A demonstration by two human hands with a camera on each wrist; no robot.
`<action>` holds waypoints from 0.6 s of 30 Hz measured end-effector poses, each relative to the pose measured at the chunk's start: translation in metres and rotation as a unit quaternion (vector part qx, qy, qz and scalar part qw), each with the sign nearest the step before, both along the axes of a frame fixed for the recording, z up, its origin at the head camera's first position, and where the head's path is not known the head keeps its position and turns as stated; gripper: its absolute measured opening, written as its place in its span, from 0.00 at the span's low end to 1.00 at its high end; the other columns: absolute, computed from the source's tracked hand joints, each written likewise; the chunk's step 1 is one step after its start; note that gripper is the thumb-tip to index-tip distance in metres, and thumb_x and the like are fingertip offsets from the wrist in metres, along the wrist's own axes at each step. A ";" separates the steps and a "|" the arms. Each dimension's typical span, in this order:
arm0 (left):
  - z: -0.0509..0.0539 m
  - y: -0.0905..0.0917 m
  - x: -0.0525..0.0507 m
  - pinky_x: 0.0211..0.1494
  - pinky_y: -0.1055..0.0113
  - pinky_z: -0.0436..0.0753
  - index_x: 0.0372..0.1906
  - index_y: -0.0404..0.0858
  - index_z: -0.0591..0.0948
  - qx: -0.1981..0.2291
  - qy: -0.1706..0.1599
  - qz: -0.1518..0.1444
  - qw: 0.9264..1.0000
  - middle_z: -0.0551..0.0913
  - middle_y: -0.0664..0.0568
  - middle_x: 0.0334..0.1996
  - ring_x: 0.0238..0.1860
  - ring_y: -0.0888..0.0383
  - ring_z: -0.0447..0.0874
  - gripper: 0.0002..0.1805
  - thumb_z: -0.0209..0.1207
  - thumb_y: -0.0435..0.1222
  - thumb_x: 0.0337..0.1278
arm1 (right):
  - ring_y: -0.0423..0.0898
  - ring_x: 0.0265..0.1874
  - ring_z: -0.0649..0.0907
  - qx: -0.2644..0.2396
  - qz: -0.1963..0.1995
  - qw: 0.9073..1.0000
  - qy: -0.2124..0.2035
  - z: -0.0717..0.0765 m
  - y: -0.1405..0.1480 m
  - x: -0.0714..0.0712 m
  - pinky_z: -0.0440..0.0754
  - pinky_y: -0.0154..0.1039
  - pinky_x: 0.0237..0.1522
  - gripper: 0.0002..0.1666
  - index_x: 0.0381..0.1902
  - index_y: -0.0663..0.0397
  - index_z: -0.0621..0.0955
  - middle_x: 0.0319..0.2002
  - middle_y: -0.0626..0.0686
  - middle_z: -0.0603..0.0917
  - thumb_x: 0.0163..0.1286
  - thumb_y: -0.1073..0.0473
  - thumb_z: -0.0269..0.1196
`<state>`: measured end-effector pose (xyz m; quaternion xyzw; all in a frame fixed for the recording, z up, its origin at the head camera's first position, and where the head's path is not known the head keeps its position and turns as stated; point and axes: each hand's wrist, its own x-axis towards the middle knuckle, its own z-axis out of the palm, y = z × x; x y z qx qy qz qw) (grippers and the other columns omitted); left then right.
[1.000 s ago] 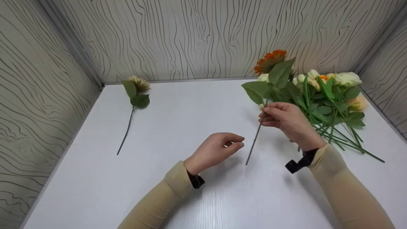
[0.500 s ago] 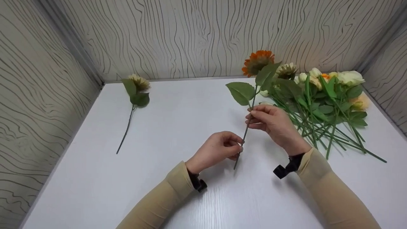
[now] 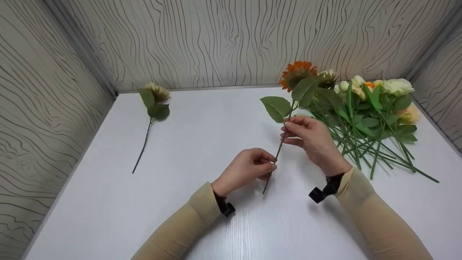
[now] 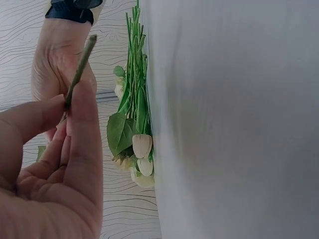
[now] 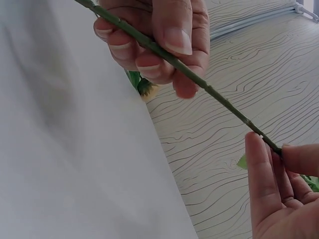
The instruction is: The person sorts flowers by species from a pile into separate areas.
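An orange flower [image 3: 297,76] with two broad leaves leans up and to the right over the table, its head facing away in the head view. My right hand [image 3: 314,141] pinches its stem [image 5: 209,88] just below the leaves. Lower down, near the cut end, the thumb and fingers of my left hand [image 3: 245,168] grip the same stem. The left wrist view has the bare stem end [image 4: 82,64] sticking out past the left fingertips. To the far left lies a cream flower [image 3: 158,93] with dark leaves and a thin stem, apart from both hands.
A heap of cream, white and peach flowers [image 3: 399,86] lies at the back right, its green stems [image 3: 379,155] crossing toward the front. The white table [image 3: 202,126] meets a wood-grain patterned wall [image 3: 216,43] behind, with side panels at left and right.
My right hand has brought the orange flower left, away from the heap. My left hand, apart from it a second ago, now grips the lower stem. The flower head has lately dipped slightly rightward.
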<state>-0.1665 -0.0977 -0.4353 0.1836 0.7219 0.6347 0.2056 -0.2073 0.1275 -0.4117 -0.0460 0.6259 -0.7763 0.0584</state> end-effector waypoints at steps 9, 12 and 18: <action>0.001 0.000 -0.001 0.39 0.62 0.89 0.45 0.34 0.86 -0.015 0.010 0.011 1.000 0.88 0.39 0.39 0.30 0.57 0.87 0.07 0.67 0.31 0.65 | 0.49 0.39 0.88 0.018 0.010 1.000 0.003 -0.001 -0.003 0.000 0.88 0.45 0.46 0.21 0.56 0.70 0.77 0.42 0.60 0.86 0.73 0.60 0.67; 0.002 -0.001 -0.001 0.38 0.62 0.89 0.44 0.35 0.86 -0.031 0.017 0.010 0.999 0.89 0.40 0.37 0.29 0.57 0.87 0.06 0.66 0.32 0.65 | 0.50 0.39 0.88 0.022 0.014 1.000 0.004 -0.001 -0.004 0.000 0.88 0.45 0.46 0.22 0.56 0.71 0.77 0.42 0.60 0.86 0.73 0.59 0.67; 0.003 -0.003 -0.002 0.37 0.63 0.88 0.42 0.38 0.86 -0.047 0.024 0.007 0.999 0.88 0.40 0.35 0.27 0.57 0.87 0.04 0.66 0.31 0.65 | 0.50 0.40 0.88 0.026 0.022 0.999 0.005 -0.001 -0.004 0.000 0.88 0.45 0.48 0.25 0.57 0.72 0.77 0.42 0.59 0.86 0.72 0.58 0.68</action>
